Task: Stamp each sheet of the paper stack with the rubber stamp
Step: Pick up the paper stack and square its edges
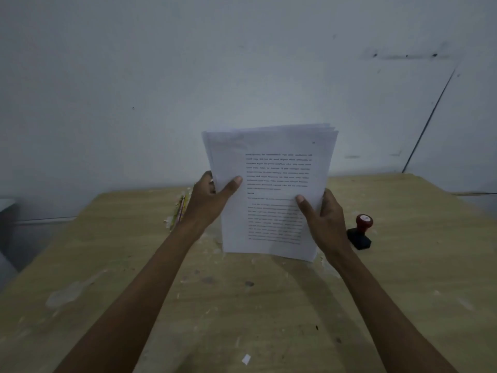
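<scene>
A stack of white printed sheets point(271, 168) stands upright on its bottom edge on the wooden table point(403, 278), its top sheets slightly fanned. My left hand point(209, 200) grips the stack's left edge, thumb across the front page. My right hand point(325, 219) grips the right edge lower down, thumb on the printed text. The rubber stamp point(361, 232), with a red knob and a black base, rests on the table just right of my right hand, untouched.
A thin yellowish strip-like object point(178, 211) lies on the table behind my left wrist. A small white paper scrap point(246, 359) sits near the front edge. The tabletop is stained and scuffed. A pale wall rises directly behind the table.
</scene>
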